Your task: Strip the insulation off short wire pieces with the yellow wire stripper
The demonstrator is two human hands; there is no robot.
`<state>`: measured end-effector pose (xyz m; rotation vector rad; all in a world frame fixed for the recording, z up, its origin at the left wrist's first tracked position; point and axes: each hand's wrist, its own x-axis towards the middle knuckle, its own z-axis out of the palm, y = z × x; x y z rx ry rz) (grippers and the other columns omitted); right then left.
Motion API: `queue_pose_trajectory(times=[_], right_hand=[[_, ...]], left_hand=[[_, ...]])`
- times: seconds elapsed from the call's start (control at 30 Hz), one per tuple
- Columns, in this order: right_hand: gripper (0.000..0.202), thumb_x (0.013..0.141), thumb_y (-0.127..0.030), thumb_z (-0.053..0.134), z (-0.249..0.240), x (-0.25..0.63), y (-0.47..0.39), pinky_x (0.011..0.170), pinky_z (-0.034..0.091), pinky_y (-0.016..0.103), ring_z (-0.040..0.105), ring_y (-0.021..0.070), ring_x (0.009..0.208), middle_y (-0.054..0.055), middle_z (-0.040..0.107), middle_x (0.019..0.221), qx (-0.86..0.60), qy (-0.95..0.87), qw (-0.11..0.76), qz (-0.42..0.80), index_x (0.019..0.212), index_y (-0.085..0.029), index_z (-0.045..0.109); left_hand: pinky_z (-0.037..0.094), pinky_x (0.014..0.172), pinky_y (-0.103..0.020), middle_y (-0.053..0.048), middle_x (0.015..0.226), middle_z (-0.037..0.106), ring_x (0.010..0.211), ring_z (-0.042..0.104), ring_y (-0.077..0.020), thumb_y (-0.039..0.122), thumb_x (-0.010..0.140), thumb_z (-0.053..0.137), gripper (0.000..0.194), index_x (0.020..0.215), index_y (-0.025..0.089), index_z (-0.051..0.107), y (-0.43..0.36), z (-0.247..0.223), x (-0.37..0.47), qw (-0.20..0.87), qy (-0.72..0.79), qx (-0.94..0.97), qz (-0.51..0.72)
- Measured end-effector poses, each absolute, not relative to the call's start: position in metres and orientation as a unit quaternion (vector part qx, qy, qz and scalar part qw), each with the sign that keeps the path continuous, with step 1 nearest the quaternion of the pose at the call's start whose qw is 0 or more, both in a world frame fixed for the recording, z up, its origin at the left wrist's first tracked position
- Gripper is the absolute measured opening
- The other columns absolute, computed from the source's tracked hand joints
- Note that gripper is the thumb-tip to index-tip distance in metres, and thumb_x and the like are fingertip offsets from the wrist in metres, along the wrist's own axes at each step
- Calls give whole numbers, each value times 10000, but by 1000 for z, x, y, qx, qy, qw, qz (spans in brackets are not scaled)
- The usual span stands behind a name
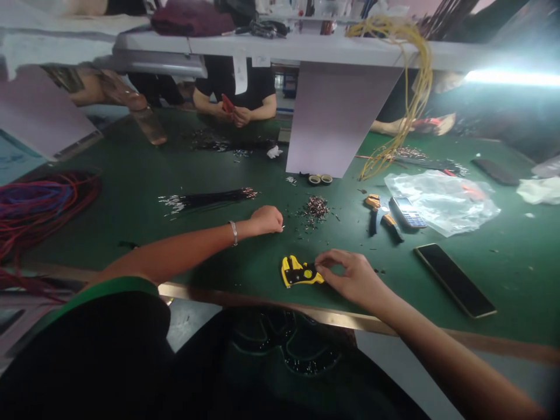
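My left hand (268, 220) is closed above the table, left of a heap of small copper-coloured terminals (317, 208). A tiny pale tip pokes out at its fingertips, too small to name. My right hand (352, 273) pinches the handle end of a yellow and black wire stripper (301, 272) near the table's front edge. The tool's jaws point left, with nothing visible in them. Behind my left forearm lies a bundle of black wires (210, 199) with bare or metal-tipped ends.
Orange-and-blue pliers (383, 219), a keypad phone (408, 212), a clear plastic bag (446, 195) and a dark smartphone (455, 280) lie right. Red and blue cables (39, 204) are coiled left. Tape rolls (321, 179) sit by the divider (335, 116). Other people work across the green table (245, 262).
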<state>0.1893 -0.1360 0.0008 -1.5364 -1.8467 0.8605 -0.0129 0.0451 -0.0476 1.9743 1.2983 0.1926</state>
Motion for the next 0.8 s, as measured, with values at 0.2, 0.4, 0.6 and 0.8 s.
queue_pose_trajectory(times=[0.2, 0.4, 0.6, 0.8], right_hand=[[256, 722, -345, 699, -15, 174, -93, 854, 535, 400, 697, 207, 851, 78, 738, 917, -529, -548, 443, 473, 918, -186, 659], [376, 688, -351, 786, -16, 147, -63, 910, 501, 380, 664, 200, 968, 81, 725, 1033, -410, -457, 515, 598, 1006, -190, 668], [257, 712, -373, 759, -14, 128, -64, 802, 499, 337, 665, 159, 726, 47, 733, 745, -420, -438, 474, 638, 833, -153, 704], [220, 725, -375, 738, -11, 117, -64, 715, 476, 317, 621, 147, 633, 13, 706, 640, -447, -506, 463, 574, 801, -171, 705]], left_hand=[[438, 493, -230, -91, 680, 678, 536, 583, -108, 267, 713, 717, 172, 746, 103, 676, 27, -9, -17, 622, 418, 634, 190], [496, 551, -251, -84, 694, 682, 577, 624, -124, 180, 685, 752, 140, 769, 92, 682, 10, 17, -22, 737, 366, 498, 275], [517, 602, -247, -80, 738, 696, 605, 629, -114, 169, 721, 737, 112, 764, 80, 682, 5, 12, -36, 739, 353, 459, 344], [496, 605, -235, -78, 746, 694, 600, 607, -94, 137, 739, 719, 76, 757, 78, 674, 2, 10, -41, 737, 364, 425, 380]])
